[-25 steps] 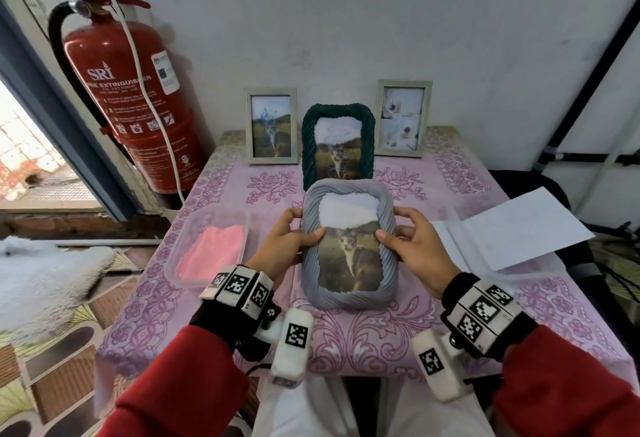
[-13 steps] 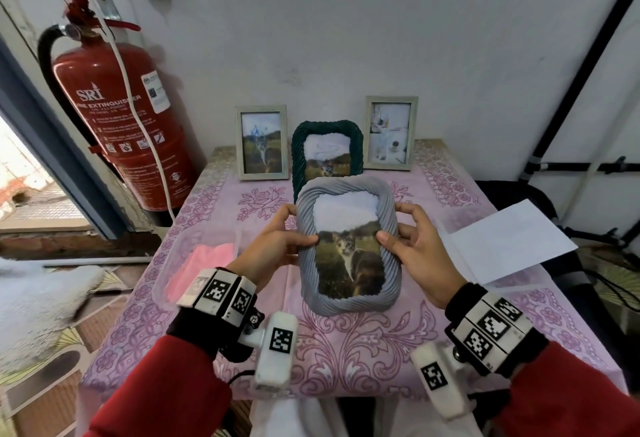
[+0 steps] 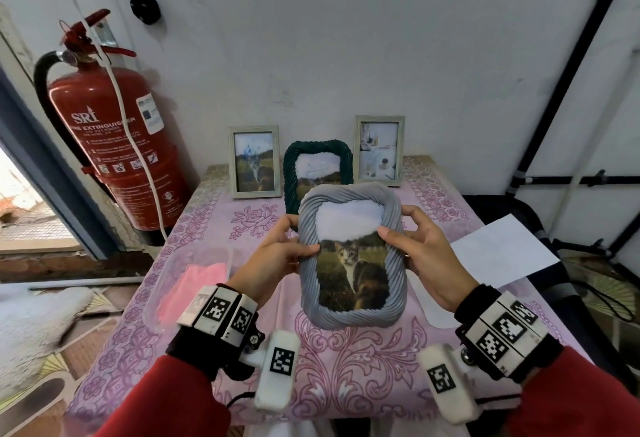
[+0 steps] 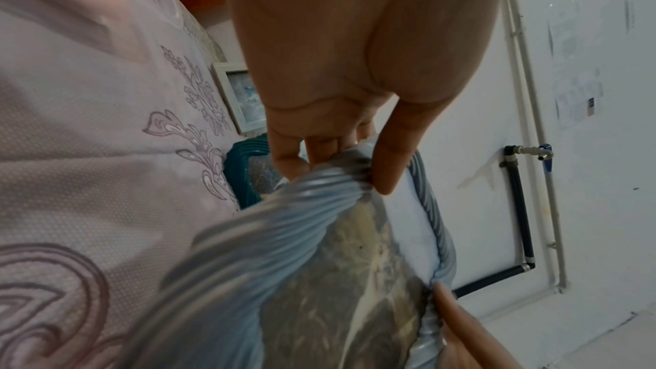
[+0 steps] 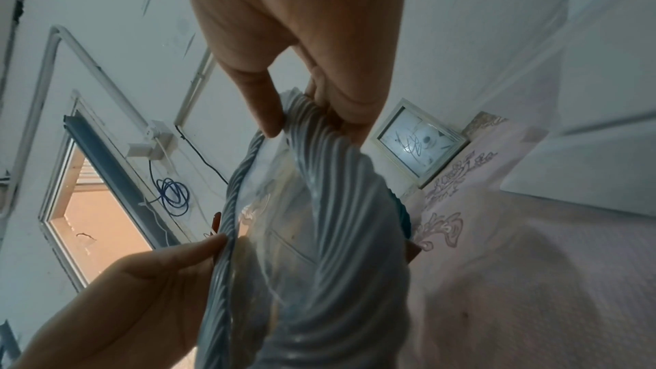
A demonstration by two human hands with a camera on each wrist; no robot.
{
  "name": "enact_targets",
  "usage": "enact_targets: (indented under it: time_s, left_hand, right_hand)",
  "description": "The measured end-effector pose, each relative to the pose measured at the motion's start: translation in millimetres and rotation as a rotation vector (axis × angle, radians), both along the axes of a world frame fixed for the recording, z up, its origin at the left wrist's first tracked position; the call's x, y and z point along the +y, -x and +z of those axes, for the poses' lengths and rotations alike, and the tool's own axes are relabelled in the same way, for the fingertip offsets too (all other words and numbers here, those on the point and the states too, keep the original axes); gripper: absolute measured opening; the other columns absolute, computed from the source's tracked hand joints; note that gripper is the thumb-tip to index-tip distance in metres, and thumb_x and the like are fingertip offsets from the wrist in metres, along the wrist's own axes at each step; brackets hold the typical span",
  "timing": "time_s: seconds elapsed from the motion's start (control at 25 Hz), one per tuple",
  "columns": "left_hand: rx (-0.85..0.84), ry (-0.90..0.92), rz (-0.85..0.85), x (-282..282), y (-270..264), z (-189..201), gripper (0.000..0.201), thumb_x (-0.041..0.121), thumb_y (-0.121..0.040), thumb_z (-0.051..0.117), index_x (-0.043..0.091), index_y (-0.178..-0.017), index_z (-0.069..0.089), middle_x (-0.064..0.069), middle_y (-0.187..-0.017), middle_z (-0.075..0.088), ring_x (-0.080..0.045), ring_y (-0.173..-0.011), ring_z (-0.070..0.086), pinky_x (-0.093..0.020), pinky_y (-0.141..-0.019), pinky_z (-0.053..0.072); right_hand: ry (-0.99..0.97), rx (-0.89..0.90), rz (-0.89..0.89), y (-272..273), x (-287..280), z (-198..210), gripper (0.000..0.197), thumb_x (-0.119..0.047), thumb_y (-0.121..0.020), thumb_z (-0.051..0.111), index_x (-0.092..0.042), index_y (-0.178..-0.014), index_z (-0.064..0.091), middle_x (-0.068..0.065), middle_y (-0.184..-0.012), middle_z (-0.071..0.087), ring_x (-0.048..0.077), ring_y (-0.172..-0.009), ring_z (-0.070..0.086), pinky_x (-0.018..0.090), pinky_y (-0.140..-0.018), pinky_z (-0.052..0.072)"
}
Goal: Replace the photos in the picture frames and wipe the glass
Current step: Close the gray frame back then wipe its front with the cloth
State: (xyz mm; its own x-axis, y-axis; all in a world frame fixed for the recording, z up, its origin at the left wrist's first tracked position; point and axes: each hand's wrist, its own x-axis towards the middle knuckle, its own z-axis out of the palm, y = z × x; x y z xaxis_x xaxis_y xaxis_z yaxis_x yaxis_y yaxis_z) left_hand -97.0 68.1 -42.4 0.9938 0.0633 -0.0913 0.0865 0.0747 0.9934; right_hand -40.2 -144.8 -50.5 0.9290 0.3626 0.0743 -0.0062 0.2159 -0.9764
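Between the left hand (image 3: 277,256) and the right hand (image 3: 424,256), both gripping its side edges, the grey rope-patterned picture frame with a cat photo (image 3: 351,260) has risen clear above the tabletop (image 3: 346,357), probably ready for opening.

soft, even daylight fills the head view, brightest at the doorway (image 3: 24,215) on the left. straight lines bow at the wide-angle edges. both wrist views are hazy, the near grey frame (image 4: 248,277) smeared out of focus.
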Motion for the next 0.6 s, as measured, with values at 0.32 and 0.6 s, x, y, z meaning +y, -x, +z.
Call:
enact_targets:
  time_s: [0.32, 0.6]
  left_hand:
    - [-0.095, 0.045, -0.021, -10, -4, 18, 0.029, -0.006, -0.083, 0.054, 0.020, -0.095, 0.050, -0.008, -0.081, 0.068, -0.020, -0.074, 0.062, -0.032, -0.071, 0.046]
    - [-0.124, -0.005, -0.062, -29, -22, 35, 0.031, -0.006, -0.084, 0.054, 0.015, -0.106, 0.046, -0.008, -0.087, 0.065, -0.018, -0.075, 0.062, -0.030, -0.070, 0.047]
  right_hand:
    - [-0.037, 0.055, 0.012, -1, -8, 13, 0.030, -0.009, -0.083, 0.065, -0.008, -0.112, 0.061, 0.013, -0.102, 0.071, 0.022, -0.088, 0.070, 0.028, -0.074, 0.059]
    - [-0.023, 0.037, -0.015, -17, -28, 33, 0.029, 0.006, -0.079, 0.063, -0.011, -0.102, 0.065, 0.006, -0.091, 0.074, 0.017, -0.079, 0.071, 0.024, -0.066, 0.058]
